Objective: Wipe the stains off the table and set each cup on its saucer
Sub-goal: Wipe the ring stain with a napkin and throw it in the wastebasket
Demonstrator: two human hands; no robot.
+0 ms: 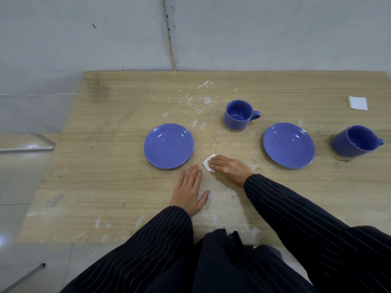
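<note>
Two blue saucers lie on the wooden table [110, 187]: the left saucer [168, 146] and the right saucer [288, 145], both bare. One blue cup [240, 114] stands upright behind and between them. A second blue cup [353, 141] stands to the right of the right saucer. White stains [198, 104] streak the table behind the saucers and near the front edge. My right hand [227, 167] presses a small white tissue [208, 163] flat on the table between the saucers. My left hand [189, 190] rests flat, fingers spread, just in front of the left saucer.
A folded white napkin [358, 103] lies at the table's far right. A grey wall stands directly behind the table. To the left are a tiled floor and a metal edge [27, 148]. My dark striped sleeves cross the front edge.
</note>
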